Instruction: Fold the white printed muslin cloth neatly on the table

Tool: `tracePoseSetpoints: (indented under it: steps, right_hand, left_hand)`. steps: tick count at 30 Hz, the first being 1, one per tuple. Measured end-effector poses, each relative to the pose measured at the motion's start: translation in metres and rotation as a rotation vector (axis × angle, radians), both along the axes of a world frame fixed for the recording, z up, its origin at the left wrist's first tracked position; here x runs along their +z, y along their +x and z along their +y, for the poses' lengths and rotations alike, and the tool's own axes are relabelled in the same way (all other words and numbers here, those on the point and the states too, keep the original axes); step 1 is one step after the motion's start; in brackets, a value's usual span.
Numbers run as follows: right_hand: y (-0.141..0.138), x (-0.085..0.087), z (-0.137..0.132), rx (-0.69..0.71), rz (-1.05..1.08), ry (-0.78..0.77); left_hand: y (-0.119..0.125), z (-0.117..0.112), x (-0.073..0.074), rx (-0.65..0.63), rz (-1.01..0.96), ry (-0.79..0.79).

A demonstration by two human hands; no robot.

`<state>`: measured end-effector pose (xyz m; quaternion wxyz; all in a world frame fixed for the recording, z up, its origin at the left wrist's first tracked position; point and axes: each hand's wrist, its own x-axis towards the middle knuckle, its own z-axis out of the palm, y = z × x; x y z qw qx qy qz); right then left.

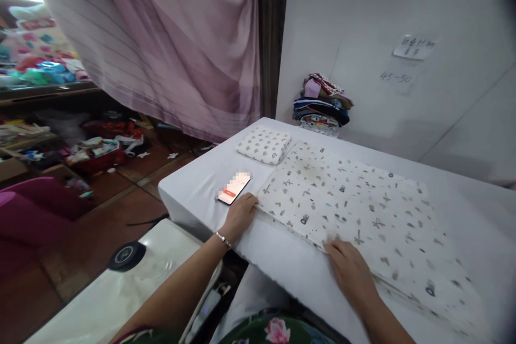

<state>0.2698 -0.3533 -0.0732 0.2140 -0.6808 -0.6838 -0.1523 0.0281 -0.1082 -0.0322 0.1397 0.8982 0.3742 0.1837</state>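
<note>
A white cloth [346,199] printed with small grey and brown motifs lies spread flat in layers on a white-covered table. My left hand [241,215], with a bracelet at the wrist, pinches its near left corner. Further right along the near edge, my right hand [349,263] has its thumb and fingers closed on the cloth's border; the fingertips are partly hidden. Beyond my left hand rests a phone [235,189] with a lit screen. A smaller folded cloth [264,145] with grey prints sits at the far left, close to the spread cloth's far corner.
The white table [193,183] meets a pale wall with paper notes [415,47]. A stack of folded clothes [321,102] stands at the back. A pink curtain [189,37] hangs at left. A cream-coloured surface with a black round knob [127,256] is below left.
</note>
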Motion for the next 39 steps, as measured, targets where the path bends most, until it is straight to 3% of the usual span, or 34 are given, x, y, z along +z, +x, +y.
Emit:
tracePoseSetpoints:
  steps: [6,10,14,18,25,29,34,36,39]
  right_hand:
    - [-0.003,-0.003,0.003,-0.025,-0.026,0.046]
    - [-0.003,-0.007,0.005,-0.020,-0.009,0.073]
    - [-0.006,-0.005,0.008,-0.032,0.013,0.040]
    - [-0.011,0.009,0.003,-0.030,0.087,-0.045]
    - [0.010,0.027,-0.054,-0.137,0.124,-0.198]
    - [0.029,0.025,-0.095,-0.180,0.079,-0.281]
    - [0.059,0.016,-0.126,-0.487,0.216,-0.359]
    - [0.068,0.013,-0.133,-0.530,0.324,-0.405]
    - [0.078,0.011,-0.144,-0.558,0.438,-0.304]
  left_hand:
    - [-0.001,0.011,0.011,0.069,-0.044,-0.164]
    - [0.018,0.013,0.017,0.022,-0.123,0.049]
    - [0.038,0.012,0.000,-0.219,0.067,0.206]
    - [0.043,0.020,-0.022,-0.228,0.228,0.176]
    - [0.042,0.030,-0.030,-0.215,0.236,0.245]
    - [0.042,0.036,-0.039,-0.235,0.215,0.271]
    - [0.041,0.040,-0.044,-0.249,0.247,0.229]
    - [0.042,0.039,-0.041,-0.254,0.246,0.192]
    - [0.043,0.040,-0.039,-0.228,0.172,0.129]
